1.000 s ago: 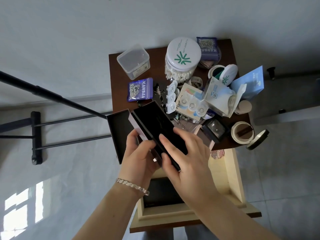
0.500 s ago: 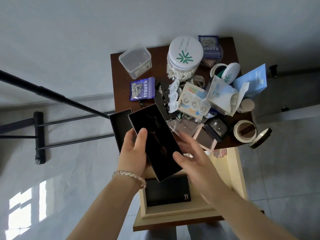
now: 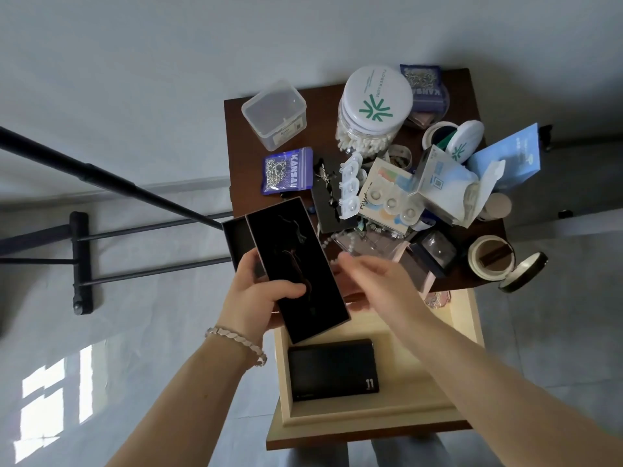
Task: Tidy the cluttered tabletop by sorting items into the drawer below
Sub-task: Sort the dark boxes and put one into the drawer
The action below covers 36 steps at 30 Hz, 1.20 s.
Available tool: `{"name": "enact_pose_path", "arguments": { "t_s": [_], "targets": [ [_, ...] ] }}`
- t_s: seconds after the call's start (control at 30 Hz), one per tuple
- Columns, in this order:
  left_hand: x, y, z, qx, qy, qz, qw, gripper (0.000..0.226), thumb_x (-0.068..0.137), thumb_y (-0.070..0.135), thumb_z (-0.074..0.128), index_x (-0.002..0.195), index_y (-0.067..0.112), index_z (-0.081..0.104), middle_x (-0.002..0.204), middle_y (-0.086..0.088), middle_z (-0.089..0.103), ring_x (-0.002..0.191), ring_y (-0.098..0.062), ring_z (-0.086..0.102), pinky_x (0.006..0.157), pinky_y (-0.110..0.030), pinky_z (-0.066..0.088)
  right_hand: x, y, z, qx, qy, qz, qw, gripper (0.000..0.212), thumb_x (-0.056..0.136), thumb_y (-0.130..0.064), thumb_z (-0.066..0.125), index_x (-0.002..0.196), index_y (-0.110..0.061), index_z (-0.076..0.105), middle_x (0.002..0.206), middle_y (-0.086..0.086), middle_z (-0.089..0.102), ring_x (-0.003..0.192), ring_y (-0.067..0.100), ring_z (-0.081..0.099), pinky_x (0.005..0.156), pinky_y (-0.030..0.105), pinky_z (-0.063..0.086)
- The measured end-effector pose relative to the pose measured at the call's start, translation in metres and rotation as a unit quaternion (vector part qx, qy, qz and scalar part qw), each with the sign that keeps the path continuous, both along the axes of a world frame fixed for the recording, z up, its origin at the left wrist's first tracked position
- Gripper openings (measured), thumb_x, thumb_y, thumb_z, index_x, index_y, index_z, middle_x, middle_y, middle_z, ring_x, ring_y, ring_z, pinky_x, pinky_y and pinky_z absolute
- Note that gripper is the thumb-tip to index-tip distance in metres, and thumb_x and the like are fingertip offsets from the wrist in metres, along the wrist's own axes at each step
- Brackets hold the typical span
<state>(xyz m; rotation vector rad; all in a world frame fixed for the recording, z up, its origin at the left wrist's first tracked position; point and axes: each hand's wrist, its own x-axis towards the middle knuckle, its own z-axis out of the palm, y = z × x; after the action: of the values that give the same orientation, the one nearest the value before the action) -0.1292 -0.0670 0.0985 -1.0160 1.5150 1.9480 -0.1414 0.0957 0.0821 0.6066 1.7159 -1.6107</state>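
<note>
Fingers and thumb of the left hand [image 3: 256, 298] clamp the black box [image 3: 296, 264] by its left edge, near end tilted over the back-left corner of the open drawer [image 3: 371, 421], a hold I judge ready for lowering it beside the flat black case [image 3: 332, 369] inside that drawer; the right hand [image 3: 381, 281], blurred, hovers above the drawer's back edge, fingers seemingly loose and empty.

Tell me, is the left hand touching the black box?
Touching. The head view shows the left hand gripping the black box, thumb pressed across its top.
</note>
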Motion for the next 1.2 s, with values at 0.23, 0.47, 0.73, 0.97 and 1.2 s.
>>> {"name": "enact_pose_path", "arguments": {
  "t_s": [0.23,0.47,0.73,0.97,1.2],
  "targets": [
    [0.004,-0.011,-0.007,0.011,-0.028,0.024,0.999,0.057,0.076,-0.021,0.051,0.107,0.028,0.052,0.113,-0.009,0.06,0.104,-0.034,0.059,0.082,-0.051,0.052,-0.046,-0.009,-0.09,0.334,0.034,-0.048,0.941,0.028,0.092,-0.029,0.051,0.112,-0.011,0.056,0.095,0.01,0.067,0.082,0.029,0.066,0.075,0.042,0.055],
    [0.009,-0.025,-0.006,0.012,-0.052,0.048,0.997,0.054,0.079,-0.017,0.051,0.118,0.02,0.049,0.112,-0.011,0.06,0.096,-0.032,0.061,0.069,-0.04,0.052,-0.042,-0.018,-0.1,0.328,0.039,-0.12,0.936,0.013,0.092,-0.029,0.051,0.094,-0.017,0.056,0.094,0.005,0.062,0.089,0.031,0.064,0.082,0.045,0.053],
    [0.007,-0.02,0.0,0.053,-0.054,0.084,0.994,0.046,0.081,-0.015,0.047,0.111,0.019,0.051,0.11,-0.013,0.06,0.099,-0.036,0.061,0.067,-0.043,0.053,-0.022,0.005,-0.03,0.144,0.024,-0.246,0.958,0.026,0.096,-0.017,0.048,0.072,-0.013,0.058,0.064,0.0,0.057,0.05,0.007,0.052,0.04,0.013,0.042],
    [0.002,-0.002,-0.002,0.093,-0.075,0.096,0.988,0.045,0.078,-0.017,0.046,0.108,0.015,0.054,0.107,-0.015,0.061,0.095,-0.035,0.062,0.068,-0.043,0.053,-0.001,0.032,0.019,0.028,0.083,-0.186,0.979,0.024,0.095,-0.009,0.046,0.08,-0.014,0.065,0.059,-0.005,0.06,0.051,0.005,0.054,0.06,0.025,0.045],
    [0.007,0.018,0.001,0.095,-0.065,0.099,0.988,0.032,0.081,-0.008,0.05,0.102,0.015,0.055,0.105,-0.011,0.062,0.096,-0.031,0.062,0.071,-0.043,0.053,0.022,0.04,0.047,-0.048,0.151,-0.008,0.987,0.034,0.095,-0.001,0.038,0.095,-0.024,0.065,0.059,0.0,0.054,0.056,0.009,0.047,0.059,0.017,0.043]
  ]
}}
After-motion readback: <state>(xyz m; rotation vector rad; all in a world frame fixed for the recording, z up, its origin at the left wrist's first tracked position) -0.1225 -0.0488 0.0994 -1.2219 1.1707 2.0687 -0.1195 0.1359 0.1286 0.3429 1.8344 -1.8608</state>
